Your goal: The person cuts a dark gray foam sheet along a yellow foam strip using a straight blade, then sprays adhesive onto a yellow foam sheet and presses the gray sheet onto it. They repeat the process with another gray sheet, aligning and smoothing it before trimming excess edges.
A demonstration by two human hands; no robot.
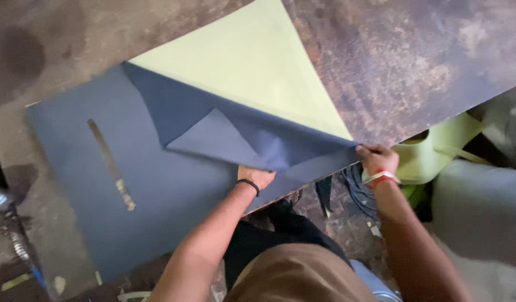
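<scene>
While left hand [257,177] presses under folded dark blue fabric [174,151] mid-frame, right hand [378,159] pinches its edge, baring pale yellow foam sheet [252,67] on mottled surface [414,61].

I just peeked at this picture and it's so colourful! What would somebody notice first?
First, the big dark blue fabric sheet across the middle, peeled back to show a pale yellow foam board underneath. The left hand reaches under the folded flap, and the right hand pinches the sheet's corner at the edge of the rusty brown worktable.
</scene>
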